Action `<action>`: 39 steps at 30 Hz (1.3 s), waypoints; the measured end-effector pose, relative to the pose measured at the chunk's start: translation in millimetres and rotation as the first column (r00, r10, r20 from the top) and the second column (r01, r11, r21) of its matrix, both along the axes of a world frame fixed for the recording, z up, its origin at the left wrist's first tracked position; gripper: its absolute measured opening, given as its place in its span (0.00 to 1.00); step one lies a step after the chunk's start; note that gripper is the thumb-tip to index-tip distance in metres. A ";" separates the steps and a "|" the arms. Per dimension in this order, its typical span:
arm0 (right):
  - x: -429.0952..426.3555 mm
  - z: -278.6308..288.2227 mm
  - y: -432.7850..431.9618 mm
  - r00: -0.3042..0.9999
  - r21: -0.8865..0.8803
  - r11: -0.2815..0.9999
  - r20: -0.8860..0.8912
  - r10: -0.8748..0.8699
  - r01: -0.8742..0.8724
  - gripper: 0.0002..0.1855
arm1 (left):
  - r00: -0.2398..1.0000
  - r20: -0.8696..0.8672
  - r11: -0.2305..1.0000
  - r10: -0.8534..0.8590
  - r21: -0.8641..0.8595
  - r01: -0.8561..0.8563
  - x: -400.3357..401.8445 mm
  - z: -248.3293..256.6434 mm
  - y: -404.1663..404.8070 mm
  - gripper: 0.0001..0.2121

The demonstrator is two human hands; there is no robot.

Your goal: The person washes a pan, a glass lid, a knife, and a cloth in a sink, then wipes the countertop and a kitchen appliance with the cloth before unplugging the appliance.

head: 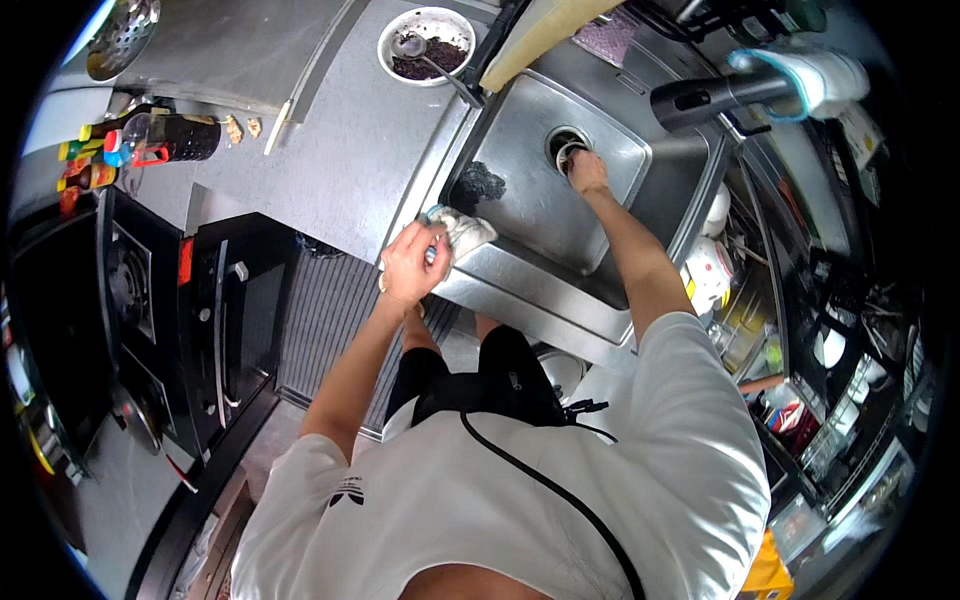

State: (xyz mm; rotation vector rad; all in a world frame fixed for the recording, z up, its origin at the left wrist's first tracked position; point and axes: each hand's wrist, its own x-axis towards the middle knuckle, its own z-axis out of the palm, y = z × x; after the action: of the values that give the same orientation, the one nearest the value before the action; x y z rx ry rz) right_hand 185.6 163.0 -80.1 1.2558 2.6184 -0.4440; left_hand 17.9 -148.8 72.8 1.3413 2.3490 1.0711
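My right hand reaches into the stainless steel sink and grips a small round strainer basket at the drain opening. At the sink's front left corner, my left hand is closed around part of a white cloth with a blue edge, which lies over the rim. A dark mesh scouring pad or clump rests on the left side of the basin. Whatever is inside the strainer is too dark to make out.
A white bowl of dark food with a metal spoon stands beyond the sink's left edge. Bottles and a pale stick lie or stand on the counter. A dark faucet bearing a cloth projects at the back right.
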 end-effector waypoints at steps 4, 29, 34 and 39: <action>-18.2 -26.1 12.7 0.998 0.041 0.999 0.046 -0.035 0.033 0.08 | 0.998 -0.051 1.000 0.027 0.003 -0.026 1.1 -5.6 -2.9 0.06; 83.8 213.1 119.8 0.691 0.556 0.523 -0.717 -0.092 0.646 0.23 | 0.980 -0.082 0.983 -0.179 0.019 0.181 -5.4 38.1 -14.4 0.15; 102.3 222.2 173.3 0.519 0.125 0.670 -0.740 -0.428 0.732 0.18 | 0.966 -0.104 0.967 -0.237 -0.119 0.225 -14.3 29.8 -24.8 0.10; 107.0 212.7 158.9 0.573 0.192 0.700 -0.736 -0.360 0.687 0.15 | 0.861 0.499 0.985 -0.095 -0.078 0.154 -2.5 48.4 9.5 0.08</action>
State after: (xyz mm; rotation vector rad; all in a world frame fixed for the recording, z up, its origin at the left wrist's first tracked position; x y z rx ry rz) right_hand 292.6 321.9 132.6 2.5397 2.9205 -0.4063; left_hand 15.4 -139.3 121.2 1.0098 1.8872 1.0677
